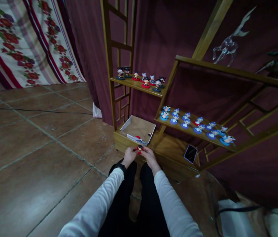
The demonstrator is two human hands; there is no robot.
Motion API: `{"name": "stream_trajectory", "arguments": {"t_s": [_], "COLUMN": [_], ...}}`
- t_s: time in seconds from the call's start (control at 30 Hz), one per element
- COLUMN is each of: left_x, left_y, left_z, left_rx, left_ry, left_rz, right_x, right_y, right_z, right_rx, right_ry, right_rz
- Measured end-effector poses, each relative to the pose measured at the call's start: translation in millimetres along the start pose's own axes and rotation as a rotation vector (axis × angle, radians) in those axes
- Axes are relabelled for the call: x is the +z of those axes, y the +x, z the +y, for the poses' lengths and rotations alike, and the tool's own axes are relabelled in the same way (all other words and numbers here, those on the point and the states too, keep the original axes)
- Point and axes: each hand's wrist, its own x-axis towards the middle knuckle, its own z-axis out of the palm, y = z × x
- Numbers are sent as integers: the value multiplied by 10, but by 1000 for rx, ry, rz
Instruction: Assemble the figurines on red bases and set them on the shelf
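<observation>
Between my two hands is a small red figurine (140,149) with dark hair, held just in front of a cardboard box. My left hand (129,156), with a dark watch at the wrist, pinches it from the left side. On the other side, the fingers of my right hand (150,156) close on it too. The open box (139,126) stands on the low wooden shelf base, with a red round piece (138,138) and a small dark-topped piece (150,134) inside. My fingers partly cover the figurine's lower part.
Several figurines on red and dark bases stand on the upper left shelf (139,86). Two rows of blue and white figurines (185,123) line the right shelf. Below lies a phone (190,153). A clear glass animal (228,46) stands higher up. A cable (37,111) crosses the tiled floor.
</observation>
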Motion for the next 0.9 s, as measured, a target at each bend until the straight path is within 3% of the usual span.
{"name": "stream_trajectory", "arguments": {"t_s": [0.67,0.9], "left_x": [27,27], "left_y": [37,34], "left_z": [-47,-38], "left_rx": [-52,-90], "left_ry": [-233,-270], "left_rz": [-67,-15], "right_x": [41,43], "right_y": [2,-14], "right_z": [-15,-18], "right_rx": [-34,-25], "right_ry": [-65,-26], "right_rz": [60,38]}}
